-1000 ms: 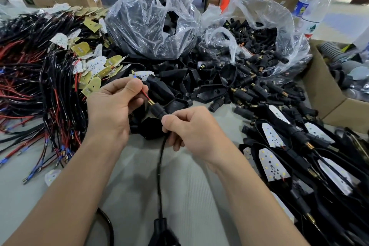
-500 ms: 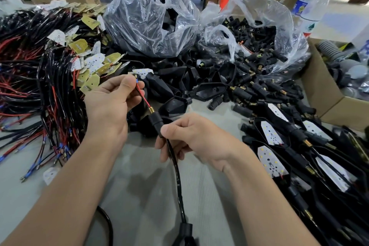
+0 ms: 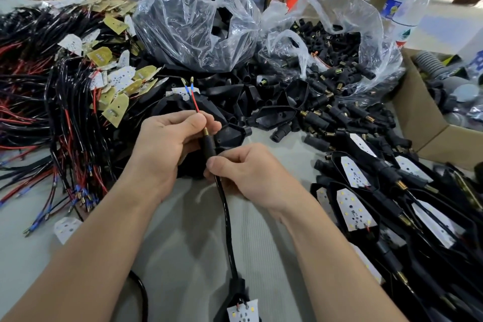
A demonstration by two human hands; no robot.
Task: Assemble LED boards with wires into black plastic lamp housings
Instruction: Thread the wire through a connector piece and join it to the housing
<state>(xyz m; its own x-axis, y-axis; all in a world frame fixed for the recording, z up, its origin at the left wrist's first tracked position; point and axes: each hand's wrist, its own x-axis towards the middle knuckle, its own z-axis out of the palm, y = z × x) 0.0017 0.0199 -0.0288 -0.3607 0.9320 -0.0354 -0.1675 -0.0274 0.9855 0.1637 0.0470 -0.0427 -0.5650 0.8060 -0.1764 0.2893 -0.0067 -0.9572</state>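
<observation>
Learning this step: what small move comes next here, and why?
Probably slide the black stem down the cable toward the housing. The left hand pinches the red wire above its brass end, the right hand grips the cable just below, and a long run of cable separates stem from housing.

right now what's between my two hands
Head view: the black stem, brass-tipped, bridges them; left hand pinches its wires, right hand its cable.

Red wire (image 3: 195, 103) here, blue sleeves at its tips; black plug (image 3: 209, 148) with a brass collar. White LED boards (image 3: 351, 171), speckled yellow and black! Mustard-yellow board backs (image 3: 115, 107), glossy black housings (image 3: 271, 115), plain brown cardboard box (image 3: 418, 123).
</observation>
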